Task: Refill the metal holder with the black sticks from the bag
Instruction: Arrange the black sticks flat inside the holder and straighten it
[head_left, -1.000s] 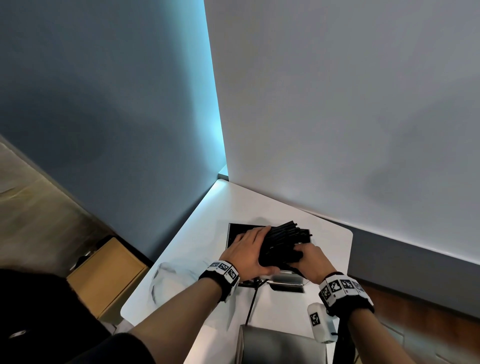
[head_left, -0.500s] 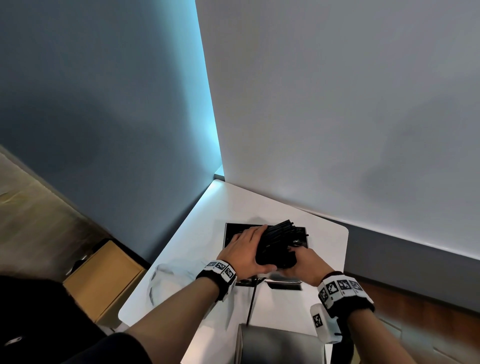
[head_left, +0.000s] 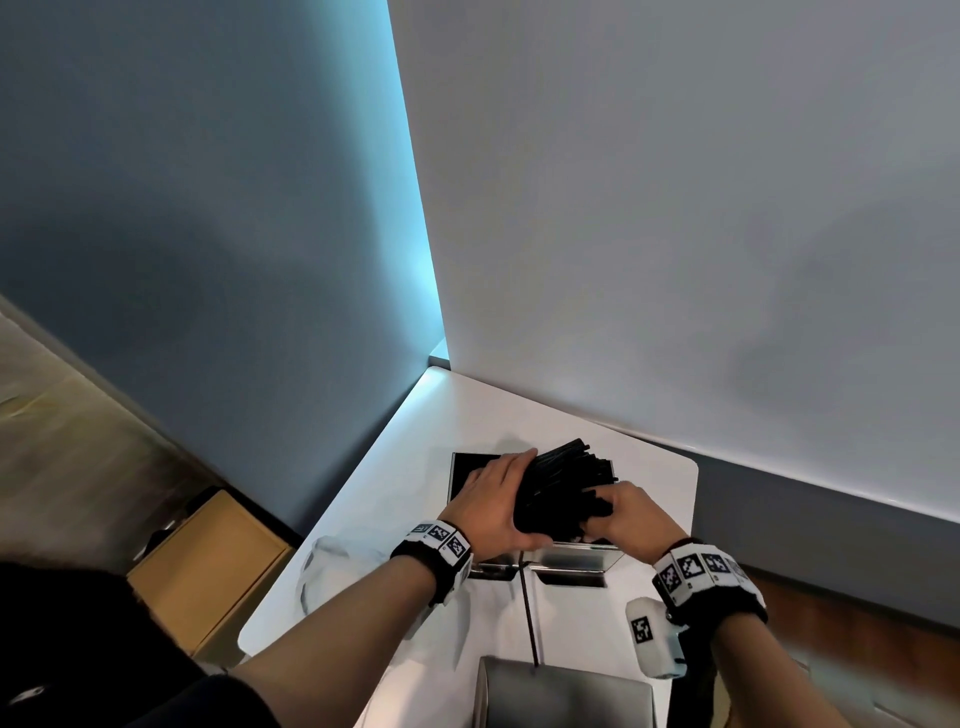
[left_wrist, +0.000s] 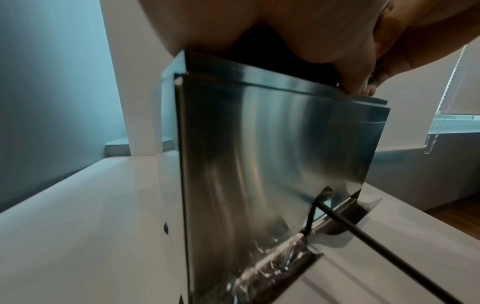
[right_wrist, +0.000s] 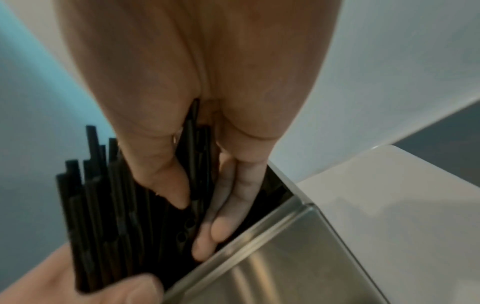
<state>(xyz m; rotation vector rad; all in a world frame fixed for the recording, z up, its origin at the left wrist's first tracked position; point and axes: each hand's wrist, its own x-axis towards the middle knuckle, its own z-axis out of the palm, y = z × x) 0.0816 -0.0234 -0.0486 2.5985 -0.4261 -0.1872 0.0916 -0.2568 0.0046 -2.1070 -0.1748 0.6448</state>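
A thick bundle of black sticks (head_left: 563, 486) stands slanted in the open top of the shiny metal holder (head_left: 576, 558) on the white table (head_left: 467, 415). My left hand (head_left: 498, 499) grips the bundle from the left, thumb at its near end. My right hand (head_left: 618, 512) is on the bundle's right side. In the right wrist view its thumb and fingers (right_wrist: 221, 216) pinch a few sticks (right_wrist: 197, 156) just inside the holder's rim (right_wrist: 259, 232). In the left wrist view, the holder's front (left_wrist: 272, 154) fills the frame.
A clear, flattened plastic bag (head_left: 337, 566) lies on the table to the left. One loose black stick (head_left: 530, 618) runs from the holder's bottom slot toward me. A grey metal piece (head_left: 561, 696) sits at the near edge. Walls close the corner; a cardboard box (head_left: 208, 566) is on the floor.
My right hand has shifted from the bundle's near end to its right side, fingers now among the sticks. The left hand keeps its hold on the bundle.
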